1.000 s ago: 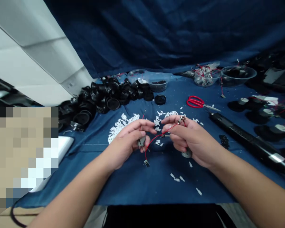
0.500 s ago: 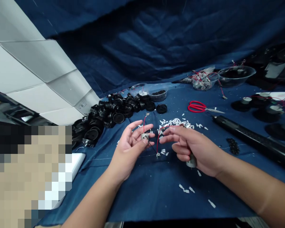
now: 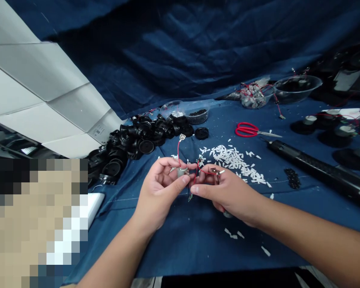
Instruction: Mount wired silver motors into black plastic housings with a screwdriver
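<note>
My left hand (image 3: 163, 188) is closed around a small grey-silver motor (image 3: 181, 172), pinched between thumb and fingers. From it a red wire (image 3: 179, 154) rises to a metal terminal (image 3: 182, 137). My right hand (image 3: 231, 190) is curled close beside it, its thumb and fingertips near the motor and a dangling wire. Under the right fingers shows part of another grey motor (image 3: 228, 214), held against the palm. A red lead (image 3: 205, 171) with a small connector crosses over the right hand. What the right fingertips pinch is partly hidden.
White plastic sleeves (image 3: 228, 156) lie scattered beyond my hands. Red-handled scissors (image 3: 247, 129) and a black electric screwdriver (image 3: 315, 166) lie at right. Black plastic housings (image 3: 145, 136) are heaped at left. Clear bowls of wired parts (image 3: 255, 98) stand behind.
My right hand has moved left and now meets my left hand at the motor. Its fingers have closed in, and the hanging wires have shifted.
</note>
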The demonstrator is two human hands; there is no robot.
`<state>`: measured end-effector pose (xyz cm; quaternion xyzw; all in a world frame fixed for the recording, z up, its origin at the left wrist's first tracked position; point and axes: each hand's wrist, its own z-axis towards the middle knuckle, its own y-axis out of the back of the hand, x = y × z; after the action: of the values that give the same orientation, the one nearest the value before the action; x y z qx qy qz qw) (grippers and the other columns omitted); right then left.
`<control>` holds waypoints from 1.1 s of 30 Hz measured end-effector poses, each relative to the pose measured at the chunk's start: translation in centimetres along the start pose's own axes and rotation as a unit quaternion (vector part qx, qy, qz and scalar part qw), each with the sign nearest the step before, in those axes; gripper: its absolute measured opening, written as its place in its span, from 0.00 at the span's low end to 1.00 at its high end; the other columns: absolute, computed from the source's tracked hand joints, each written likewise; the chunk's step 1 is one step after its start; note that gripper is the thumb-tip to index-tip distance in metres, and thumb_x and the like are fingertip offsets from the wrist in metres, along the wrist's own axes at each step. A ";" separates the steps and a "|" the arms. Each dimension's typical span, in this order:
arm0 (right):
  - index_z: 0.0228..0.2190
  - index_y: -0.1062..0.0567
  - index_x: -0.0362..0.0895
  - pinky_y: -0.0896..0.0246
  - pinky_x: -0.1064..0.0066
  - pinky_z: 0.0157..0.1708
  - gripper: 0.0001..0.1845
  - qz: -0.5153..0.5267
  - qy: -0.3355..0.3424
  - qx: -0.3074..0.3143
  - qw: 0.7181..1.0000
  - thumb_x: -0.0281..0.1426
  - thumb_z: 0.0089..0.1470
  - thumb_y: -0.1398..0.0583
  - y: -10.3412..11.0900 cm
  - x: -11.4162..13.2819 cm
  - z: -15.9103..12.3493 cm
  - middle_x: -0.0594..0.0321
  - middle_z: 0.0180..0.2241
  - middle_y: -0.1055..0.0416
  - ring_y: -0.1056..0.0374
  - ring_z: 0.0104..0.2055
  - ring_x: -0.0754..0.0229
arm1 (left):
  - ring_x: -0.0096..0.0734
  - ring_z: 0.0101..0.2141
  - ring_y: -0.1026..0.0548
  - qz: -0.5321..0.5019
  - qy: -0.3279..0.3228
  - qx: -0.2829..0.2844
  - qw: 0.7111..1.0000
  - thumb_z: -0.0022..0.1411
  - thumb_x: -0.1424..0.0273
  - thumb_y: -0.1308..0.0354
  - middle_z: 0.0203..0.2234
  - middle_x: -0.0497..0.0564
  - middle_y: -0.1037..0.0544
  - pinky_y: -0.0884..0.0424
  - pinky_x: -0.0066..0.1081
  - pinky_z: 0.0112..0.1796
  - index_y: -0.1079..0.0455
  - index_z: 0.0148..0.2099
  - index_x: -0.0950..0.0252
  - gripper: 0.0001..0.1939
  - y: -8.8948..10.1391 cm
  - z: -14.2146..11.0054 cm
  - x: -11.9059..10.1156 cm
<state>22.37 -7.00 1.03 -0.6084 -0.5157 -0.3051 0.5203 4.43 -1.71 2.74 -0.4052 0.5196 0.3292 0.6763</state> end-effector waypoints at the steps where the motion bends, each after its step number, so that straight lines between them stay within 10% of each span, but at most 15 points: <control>1: 0.35 0.31 0.47 0.52 0.77 0.15 0.20 0.006 -0.001 0.007 1.000 0.40 0.52 0.27 -0.1 -0.2 0.1 0.72 0.28 0.34 0.47 0.20 0.73 | 0.34 0.50 0.18 0.005 -0.009 -0.001 1.000 0.63 0.79 0.30 0.42 0.46 0.23 0.18 0.31 0.50 0.28 0.44 0.61 0.13 0.0 0.0 0.1; 11: 0.33 0.32 0.45 0.55 0.78 0.16 0.21 0.025 0.005 0.037 0.999 0.34 0.49 0.25 -0.4 0.8 -0.3 0.75 0.24 0.34 0.48 0.17 0.75 | 0.31 0.47 0.18 0.046 -0.072 -0.022 0.996 0.66 0.78 0.32 0.44 0.46 0.26 0.17 0.32 0.49 0.27 0.46 0.60 0.10 0.6 0.1 0.2; 21: 0.47 0.23 0.49 0.49 0.76 0.18 0.17 0.019 0.089 -0.072 0.993 0.37 0.57 0.31 1.7 1.7 -1.0 0.70 0.34 0.30 0.47 0.18 0.75 | 0.24 0.34 0.28 0.179 -0.131 -0.134 0.966 0.66 0.73 0.33 0.41 0.46 0.27 0.28 0.24 0.34 0.32 0.51 0.57 0.14 1.5 0.3 -0.2; 33: 0.38 0.20 0.46 0.54 0.74 0.16 0.20 -0.132 0.095 -0.073 0.984 0.51 0.59 0.33 1.3 1.3 -0.4 0.72 0.16 0.40 0.46 0.16 0.69 | 0.36 0.40 0.21 0.356 -0.252 -0.002 0.900 0.61 0.81 0.34 0.39 0.48 0.20 0.27 0.38 0.47 0.29 0.56 0.53 0.24 1.5 -0.8 0.9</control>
<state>23.98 -6.86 1.91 -0.5398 -0.5160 -0.4641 0.4764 3.06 -1.71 1.45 -0.0980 0.4404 0.6403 0.6217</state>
